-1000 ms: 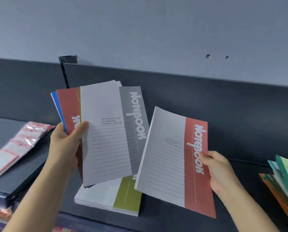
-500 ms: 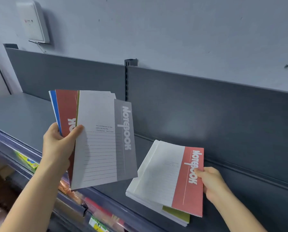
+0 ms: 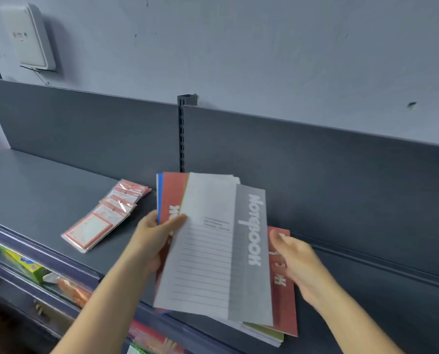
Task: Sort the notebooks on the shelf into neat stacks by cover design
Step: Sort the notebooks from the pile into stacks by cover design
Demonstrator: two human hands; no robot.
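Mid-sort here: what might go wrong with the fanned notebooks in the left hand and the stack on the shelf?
1. The left hand pinches the fanned paper notebooks at one edge only; they may slip.
2. The red-covered notebook tops a shelf stack showing a green-covered notebook beneath, so designs may end up mixed.
3. That stack sits near the dark grey shelf's front edge; the right hand could nudge it off.

The shelf [image 3: 47, 190] and its back panel [image 3: 315, 159] look like smooth, matt grey painted metal. The notebooks [image 3: 213, 251] have matt paper covers. The label packets [image 3: 103, 221] sit in glossy clear plastic. The wall [image 3: 238, 47] is matt, scuffed paint.
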